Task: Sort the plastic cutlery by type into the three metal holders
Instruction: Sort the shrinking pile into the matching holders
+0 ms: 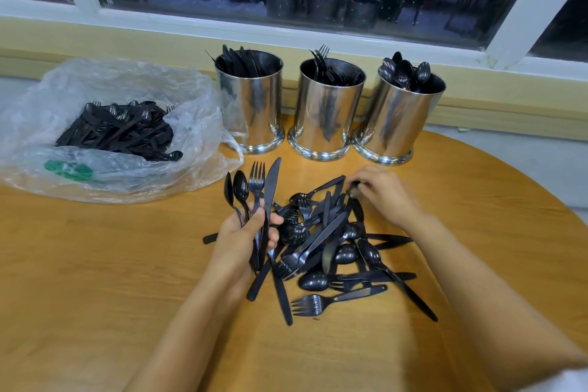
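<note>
The left hand (245,237) grips a bunch (258,191) of two spoons, a fork and a knife, the right hand (383,196) pinches a piece (352,185) at the cutlery pile (327,248)'s far edge, before three part-filled metal holders (327,108) on a wooden table (95,264).

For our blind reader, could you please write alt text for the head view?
A left hand holds a bunch of two black plastic spoons, a fork and a knife while the right hand pinches a piece from a mixed pile on a wooden table. Behind stand a knife holder, fork holder, spoon holder and a plastic bag of cutlery.
</note>
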A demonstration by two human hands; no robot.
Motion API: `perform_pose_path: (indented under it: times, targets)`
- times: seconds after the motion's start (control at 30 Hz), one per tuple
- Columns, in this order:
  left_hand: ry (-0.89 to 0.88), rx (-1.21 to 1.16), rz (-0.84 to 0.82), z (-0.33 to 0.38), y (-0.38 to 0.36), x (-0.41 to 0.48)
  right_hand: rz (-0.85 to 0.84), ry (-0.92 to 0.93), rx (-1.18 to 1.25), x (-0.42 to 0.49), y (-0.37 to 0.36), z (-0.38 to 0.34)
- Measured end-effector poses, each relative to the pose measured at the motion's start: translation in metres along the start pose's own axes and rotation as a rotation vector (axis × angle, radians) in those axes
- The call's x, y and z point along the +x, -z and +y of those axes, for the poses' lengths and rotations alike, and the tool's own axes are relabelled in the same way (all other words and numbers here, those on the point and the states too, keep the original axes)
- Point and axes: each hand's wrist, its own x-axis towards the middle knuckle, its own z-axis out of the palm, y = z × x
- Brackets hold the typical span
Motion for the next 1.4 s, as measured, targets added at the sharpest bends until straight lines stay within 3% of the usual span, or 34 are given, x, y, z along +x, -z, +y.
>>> perform_pose_path:
  times: [0.1, 0.17, 0.23, 0.3, 0.4, 0.6, 0.77, 0.9, 1.0, 1.13, 1.27, 1.4]
  targets:
    - [0.022, 0.021, -0.006, -0.001, -0.002, -0.003, 0.325, 0.002, 0.114, 0.0, 0.018, -0.016]
    - [0.027, 0.033, -0.024, -0.002, -0.005, -0.005, 0.452, -0.052, 0.311, 0.0, 0.039, -0.041]
    - [0.033, 0.045, -0.052, -0.002, -0.011, -0.008, 0.353, -0.125, 0.701, -0.004, 0.059, -0.071]
    - [0.048, 0.055, -0.087, -0.003, -0.016, -0.011, 0.117, -0.163, 0.935, -0.009, 0.069, -0.098]
    - [0.06, 0.123, -0.127, -0.003, -0.023, -0.018, -0.095, -0.135, 0.833, -0.014, 0.058, -0.122]
    - [0.042, 0.163, -0.184, -0.001, -0.022, -0.03, 0.125, -0.156, 0.685, -0.011, 0.02, -0.132]
    - [0.039, 0.155, -0.191, -0.002, -0.018, -0.03, 0.187, -0.152, 0.635, -0.011, 0.009, -0.134]
    - [-0.007, 0.187, -0.225, -0.003, -0.018, -0.027, 0.17, -0.115, 0.754, -0.017, 0.008, -0.138]
    - [-0.041, 0.168, -0.164, -0.005, -0.017, -0.023, 0.239, -0.101, 0.78, -0.016, 0.011, -0.128]
    - [-0.038, 0.051, -0.039, 0.0, -0.008, -0.016, 0.307, -0.296, 0.834, -0.012, 0.021, -0.091]
    - [-0.074, 0.029, 0.045, 0.001, 0.0, -0.01, 0.191, -0.45, 0.625, -0.011, 0.016, -0.05]
    - [-0.089, 0.015, 0.101, 0.0, 0.002, -0.004, 0.035, -0.443, 0.505, -0.014, 0.004, -0.04]
